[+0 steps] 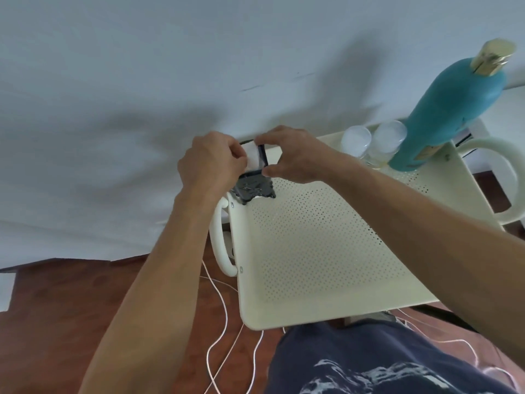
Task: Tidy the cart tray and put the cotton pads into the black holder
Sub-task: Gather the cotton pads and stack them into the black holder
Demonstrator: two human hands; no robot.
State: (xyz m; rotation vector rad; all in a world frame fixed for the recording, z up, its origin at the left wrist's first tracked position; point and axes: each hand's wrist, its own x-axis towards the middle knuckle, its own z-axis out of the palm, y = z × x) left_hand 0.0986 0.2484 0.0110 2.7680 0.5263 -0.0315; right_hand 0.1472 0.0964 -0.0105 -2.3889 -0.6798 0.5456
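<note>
Two bare hands meet at the far left corner of a cream perforated cart tray [326, 251], which fills the middle of the scene against a pale wall, with brown floor and white cables below it. At the tray's far right corner stands a tall teal bottle [451, 109] with a gold cap, the largest item on it; its lower label is too blurred to read, and no other writing shows anywhere. Just left of the bottle sit two small clear jars [372, 140] with frosted lids, touching or nearly so. The black holder [254, 190], a small ornate footed box, stands in the far left corner beside the tray's looped handle. Directly above it, the left hand [211, 163] pinches a white stack of cotton pads [252, 157] from the left, while the right hand [292, 156] closes its grip on the stack's right edge, thumb below and fingers on top. A dark band crosses the pads between the hands; whether it is a wrapper or part of the holder cannot be told. The pads look partly entered into the holder's open top. To finish cleanly, the stack should probably be kept square and lowered straight, both grips easing only once it seats, since the light holder could tip near the tray's rim.
</note>
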